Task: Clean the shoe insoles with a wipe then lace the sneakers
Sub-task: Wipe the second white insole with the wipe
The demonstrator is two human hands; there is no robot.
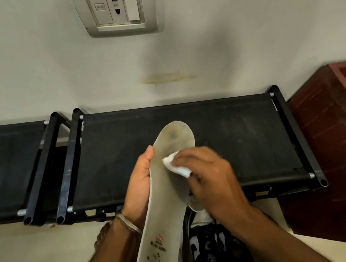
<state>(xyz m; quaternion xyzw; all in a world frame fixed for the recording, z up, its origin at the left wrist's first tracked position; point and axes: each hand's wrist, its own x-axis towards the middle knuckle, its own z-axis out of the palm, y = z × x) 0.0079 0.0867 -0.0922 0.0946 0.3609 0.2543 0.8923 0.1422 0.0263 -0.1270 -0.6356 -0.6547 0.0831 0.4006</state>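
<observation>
A long off-white insole (163, 201) with a small flag print and a dark logo near its heel is held up over the black shoe rack. My left hand (139, 182) grips its left edge, thumb along the rim. My right hand (209, 177) pinches a folded white wipe (176, 164) and presses it on the insole's middle. The toe end looks grimy. The rounded end of a second white insole (194, 205) peeks out under my right hand. Black and white sneakers (213, 252) lie on the floor below my right forearm.
A black fabric-topped shoe rack (225, 135) stands against the wall, with a second one (2, 168) to its left. A dark red wooden cabinet (340, 137) sits on the right. A socket plate (116, 5) is on the wall above. A bare foot (102, 236) rests on the floor.
</observation>
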